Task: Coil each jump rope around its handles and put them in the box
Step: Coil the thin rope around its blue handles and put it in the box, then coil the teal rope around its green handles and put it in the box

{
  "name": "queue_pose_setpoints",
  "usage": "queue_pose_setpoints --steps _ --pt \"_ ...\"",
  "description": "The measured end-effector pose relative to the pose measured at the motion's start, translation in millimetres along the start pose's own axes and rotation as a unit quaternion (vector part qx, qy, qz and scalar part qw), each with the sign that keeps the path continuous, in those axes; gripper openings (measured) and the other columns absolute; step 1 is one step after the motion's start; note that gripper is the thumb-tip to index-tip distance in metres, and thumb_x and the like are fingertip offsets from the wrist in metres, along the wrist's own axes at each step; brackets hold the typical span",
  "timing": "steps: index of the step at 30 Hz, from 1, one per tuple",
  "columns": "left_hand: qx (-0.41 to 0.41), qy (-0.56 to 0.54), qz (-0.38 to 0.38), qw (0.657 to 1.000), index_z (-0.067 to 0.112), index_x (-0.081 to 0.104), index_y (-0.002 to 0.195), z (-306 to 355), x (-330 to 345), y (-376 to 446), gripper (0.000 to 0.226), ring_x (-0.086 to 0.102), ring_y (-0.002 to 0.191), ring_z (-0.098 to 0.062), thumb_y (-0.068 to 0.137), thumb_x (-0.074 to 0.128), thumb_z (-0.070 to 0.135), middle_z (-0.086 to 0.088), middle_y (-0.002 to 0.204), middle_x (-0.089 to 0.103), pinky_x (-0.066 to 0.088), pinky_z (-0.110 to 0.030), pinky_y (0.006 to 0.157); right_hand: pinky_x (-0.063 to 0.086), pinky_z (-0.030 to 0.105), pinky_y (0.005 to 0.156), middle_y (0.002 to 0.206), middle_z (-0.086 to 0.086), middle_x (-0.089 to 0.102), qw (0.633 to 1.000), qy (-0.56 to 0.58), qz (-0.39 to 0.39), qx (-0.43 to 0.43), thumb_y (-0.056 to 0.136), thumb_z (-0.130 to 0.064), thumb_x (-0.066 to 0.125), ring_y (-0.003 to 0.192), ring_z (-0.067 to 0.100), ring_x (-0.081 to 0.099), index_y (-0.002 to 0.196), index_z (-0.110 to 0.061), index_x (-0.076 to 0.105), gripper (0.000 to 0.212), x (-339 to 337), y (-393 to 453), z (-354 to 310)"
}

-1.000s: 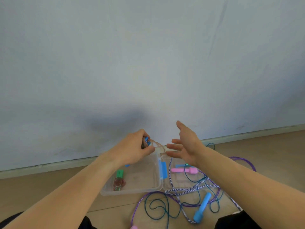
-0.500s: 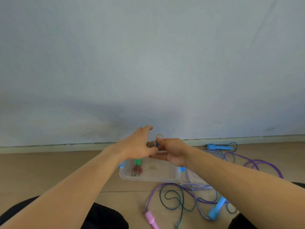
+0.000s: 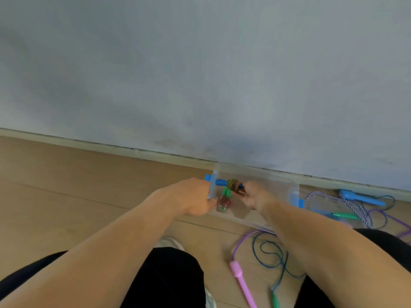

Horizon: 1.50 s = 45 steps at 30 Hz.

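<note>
Wood floor (image 3: 66,196), grey wall behind. Right hand (image 3: 255,196) pinches coiled blue-handled jump rope (image 3: 232,185) over clear plastic box (image 3: 266,181); left hand (image 3: 193,198) grips box's left rim.

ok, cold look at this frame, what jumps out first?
Both hands meet over the clear plastic box by the wall: the right hand holds a coiled blue-handled rope inside it, and the left hand is at the box's left edge. A coiled green-handled rope already lies in the box. Loose ropes sprawl on the floor to the right, with a pink handle nearest the person.
</note>
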<state>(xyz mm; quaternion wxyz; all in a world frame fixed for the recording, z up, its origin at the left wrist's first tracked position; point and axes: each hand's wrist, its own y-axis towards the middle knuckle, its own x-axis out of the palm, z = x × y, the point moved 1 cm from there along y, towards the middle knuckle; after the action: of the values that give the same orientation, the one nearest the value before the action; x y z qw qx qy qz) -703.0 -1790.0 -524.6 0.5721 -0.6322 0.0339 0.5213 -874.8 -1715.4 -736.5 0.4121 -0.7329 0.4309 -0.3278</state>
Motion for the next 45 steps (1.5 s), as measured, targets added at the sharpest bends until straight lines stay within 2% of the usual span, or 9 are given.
queue_pose_setpoints --steps 4,9,13,18,27,32,37,41,45 --pt "0.005 -0.015 0.0 1.0 0.011 0.054 0.13 -6.6 -0.7 5.3 0.045 0.059 0.1 -0.026 0.1 0.043 0.044 -0.009 0.119 0.063 0.048 -0.036 0.083 0.056 0.032 0.042 0.131 0.025 0.054 0.999 0.0 0.047 0.0 0.097 0.0 0.048 0.098 0.032 0.061 0.133 0.002 0.048 0.036 -4.7 41.8 20.6" --pt "0.017 -0.016 -0.005 1.0 0.011 0.05 0.136 6.2 -9.9 8.0 0.048 0.058 0.113 -0.027 0.101 0.042 0.043 -0.011 0.131 0.058 0.048 -0.041 0.096 0.057 0.037 0.041 0.122 0.026 0.058 0.991 -0.123 0.03 0.037 0.099 -0.005 0.035 0.09 0.035 0.065 0.125 0.0 0.052 0.031 -8.2 35.0 13.6" --pt "0.032 0.003 0.007 0.999 0.01 0.053 0.131 29.8 -19.3 14.5 0.047 0.058 0.112 -0.03 0.1 0.045 0.044 -0.013 0.128 0.06 0.048 -0.036 0.089 0.059 0.037 0.058 0.075 0.016 0.063 0.972 -0.234 -0.017 0.03 0.094 0.0 0.041 0.05 0.022 0.064 0.088 0.0 0.06 0.02 -14.8 -3.7 -10.3" --pt "0.086 0.022 0.024 0.996 0.004 0.061 0.11 87.3 -26.1 23.8 0.037 0.06 0.094 -0.03 0.101 0.044 0.035 -0.014 0.11 0.066 0.037 -0.03 0.068 0.052 0.03 0.058 0.078 0.012 0.065 0.934 -0.342 -0.028 -0.104 0.093 -0.007 0.05 0.064 0.02 0.064 0.088 -0.002 0.063 0.015 -58.5 -69.0 -50.4" --pt "0.157 0.016 -0.056 0.986 0.007 0.059 0.126 175.2 12.1 30.3 0.039 0.059 0.113 -0.028 0.101 0.044 0.032 -0.01 0.128 0.062 0.046 -0.033 0.09 0.056 0.036 0.063 0.074 0.013 0.073 0.825 -0.515 0.143 -0.181 0.086 -0.009 0.054 0.064 0.022 0.067 0.077 0.0 0.07 0.02 -257.2 -132.2 -68.2" --pt "0.118 0.009 -0.14 0.983 0.003 0.065 0.112 183.3 58.7 48.9 0.036 0.071 0.083 -0.03 0.098 0.044 0.029 -0.013 0.095 0.074 0.055 -0.032 0.07 0.054 0.032 0.055 0.07 0.014 0.068 0.857 -0.459 0.202 -0.119 0.089 -0.01 0.049 0.059 0.023 0.064 0.073 -0.007 0.062 0.021 -317.1 -115.2 -19.4" --pt "0.022 -0.011 -0.125 0.992 0.002 0.064 0.117 200.9 142.1 84.7 0.032 0.056 0.054 -0.016 0.098 0.047 0.02 -0.017 0.109 0.072 0.047 -0.021 0.049 0.05 0.026 0.063 0.083 0.007 0.067 0.868 -0.444 0.182 -0.126 0.087 -0.004 0.055 0.072 0.02 0.062 0.082 -0.014 0.066 0.016 -333.1 -92.4 52.9" --pt "-0.007 -0.002 -0.127 0.992 0.005 0.052 0.133 210.9 214.7 109.7 0.036 0.056 0.117 -0.025 0.099 0.044 0.015 -0.014 0.135 0.055 0.046 -0.027 0.094 0.041 0.023 0.083 0.108 0.005 0.043 0.859 -0.445 0.192 -0.165 0.083 0.004 0.059 0.092 0.021 0.049 0.112 -0.008 0.064 0.032 -350.1 -85.1 95.4" --pt "0.001 0.002 -0.067 0.998 0.017 0.038 0.138 218.9 265.5 132.6 0.061 0.041 0.128 -0.031 0.082 0.061 0.023 -0.007 0.14 0.04 0.041 -0.042 0.104 0.039 0.02 0.089 0.117 0.005 0.038 0.872 -0.436 0.144 -0.171 0.083 0.002 0.063 0.104 0.026 0.054 0.132 -0.014 0.054 0.052 -365.8 -76.8 115.9"
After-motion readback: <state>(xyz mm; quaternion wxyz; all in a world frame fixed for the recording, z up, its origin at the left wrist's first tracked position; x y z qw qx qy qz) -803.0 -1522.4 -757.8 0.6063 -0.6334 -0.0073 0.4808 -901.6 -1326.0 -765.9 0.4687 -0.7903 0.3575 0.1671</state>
